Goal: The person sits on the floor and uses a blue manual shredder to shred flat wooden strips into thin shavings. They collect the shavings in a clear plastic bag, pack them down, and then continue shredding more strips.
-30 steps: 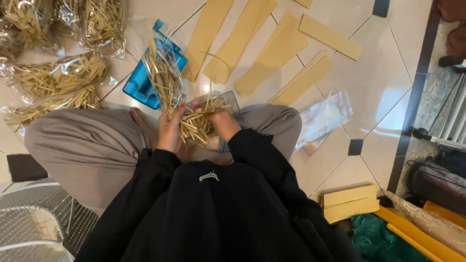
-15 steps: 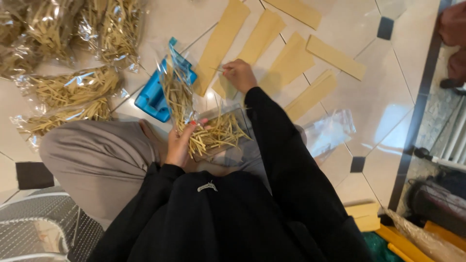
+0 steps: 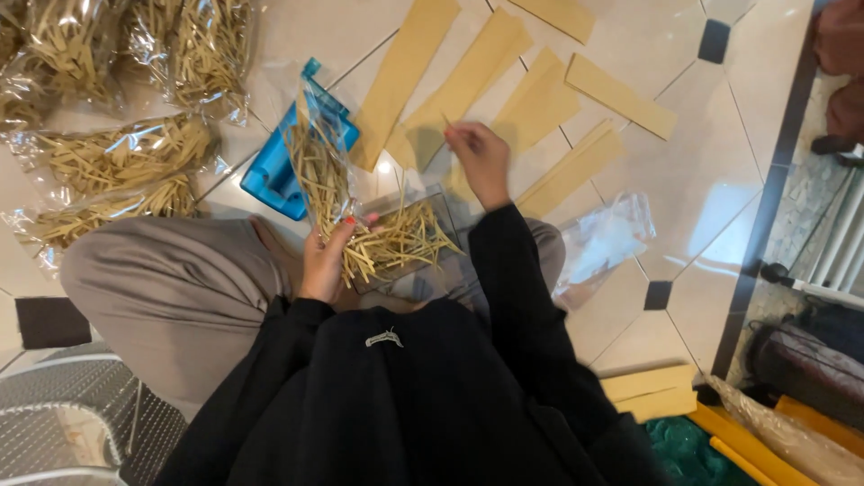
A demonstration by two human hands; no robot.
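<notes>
Evidently we are mid-filling: our left hand (image 3: 326, 261) grips the clear bag of straw sticks (image 3: 322, 175) at ten o'clock, while our right hand (image 3: 479, 160) pinches one thin stick (image 3: 447, 121) at twelve, to slide in next.

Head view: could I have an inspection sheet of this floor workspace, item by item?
Surface: pale tiled floor with small dark inset squares.
Job's things: clear bag of straw-coloured sticks, upright; loose sticks in a clear tray on the lap.
Clutter: filled stick bags, tan paper strips, blue tray, empty clear bag.
Hands: left hand grips the bag; right hand pinches one thin stick.
Cables: nothing seen.
Surroundings: grey step stool, yellow boards.
</notes>
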